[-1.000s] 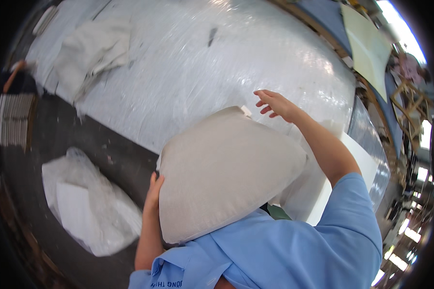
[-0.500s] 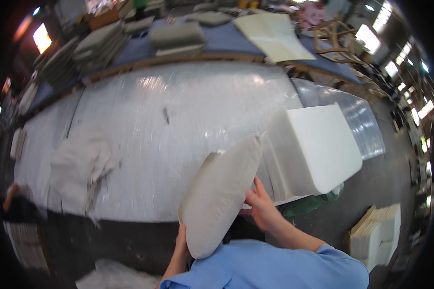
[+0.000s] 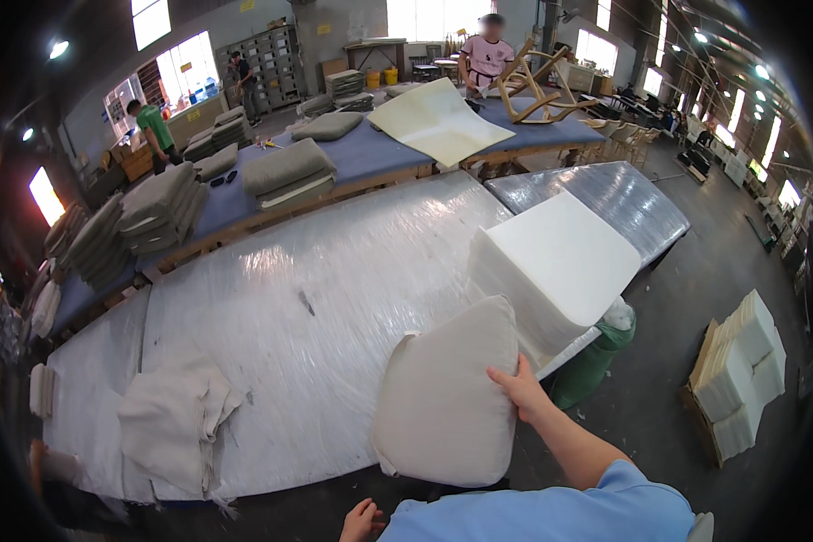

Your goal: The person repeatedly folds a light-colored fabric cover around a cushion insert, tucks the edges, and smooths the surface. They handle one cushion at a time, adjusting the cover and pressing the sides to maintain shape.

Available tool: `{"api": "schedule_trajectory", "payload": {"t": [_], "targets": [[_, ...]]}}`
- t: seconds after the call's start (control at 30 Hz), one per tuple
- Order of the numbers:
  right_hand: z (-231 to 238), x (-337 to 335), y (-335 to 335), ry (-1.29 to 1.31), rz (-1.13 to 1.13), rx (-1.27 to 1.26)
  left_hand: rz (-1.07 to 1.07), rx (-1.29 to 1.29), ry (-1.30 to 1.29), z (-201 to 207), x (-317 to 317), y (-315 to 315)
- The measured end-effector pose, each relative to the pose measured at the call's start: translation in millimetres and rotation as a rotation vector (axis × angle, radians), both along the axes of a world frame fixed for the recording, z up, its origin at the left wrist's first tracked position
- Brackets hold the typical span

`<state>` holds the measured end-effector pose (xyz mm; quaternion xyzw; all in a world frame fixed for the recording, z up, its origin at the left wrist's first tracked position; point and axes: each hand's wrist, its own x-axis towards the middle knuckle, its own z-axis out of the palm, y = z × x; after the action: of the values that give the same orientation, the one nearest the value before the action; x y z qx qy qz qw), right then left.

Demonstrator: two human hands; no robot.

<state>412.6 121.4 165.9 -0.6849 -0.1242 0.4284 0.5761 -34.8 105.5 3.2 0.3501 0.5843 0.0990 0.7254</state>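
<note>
A beige, fabric-covered seat cushion [image 3: 447, 397] is tilted up at the near edge of the plastic-covered table [image 3: 271, 307], its broad face toward me. My right hand [image 3: 520, 390] grips its right edge, thumb on the face and the other fingers mostly hidden behind. Below the cushion's lower left corner, my left hand [image 3: 363, 521] is apart from it, fingers loosely bent and slightly spread, with nothing visible in them. Just beyond my right hand stands a stack of white foam pads [image 3: 565, 262]. Crumpled beige fabric [image 3: 172, 415] lies on the table's left part.
Behind is a blue-topped table [image 3: 361, 149] with stacked grey cushions [image 3: 289, 172], a curved pale sheet [image 3: 438, 117] and a wooden chair frame [image 3: 537, 90]. A green sack [image 3: 596, 361] stands below the foam. More foam [image 3: 736, 379] sits on the floor at right. Several people work farther off.
The cushion has turned from edge-on to show its broad face. My left hand has let go and dropped away; my right hand keeps its hold. The view has tilted up.
</note>
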Motion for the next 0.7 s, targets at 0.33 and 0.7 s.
{"api": "schedule_trajectory", "payload": {"t": [0.33,0.7], "targets": [[-75,59,-35,-0.093,-0.04,-0.124,0.082,0.011,0.063,14,-5,2],[-10,51,43,-0.738,0.473,-0.278,-0.051,0.257,-0.045,26,119,95]]}}
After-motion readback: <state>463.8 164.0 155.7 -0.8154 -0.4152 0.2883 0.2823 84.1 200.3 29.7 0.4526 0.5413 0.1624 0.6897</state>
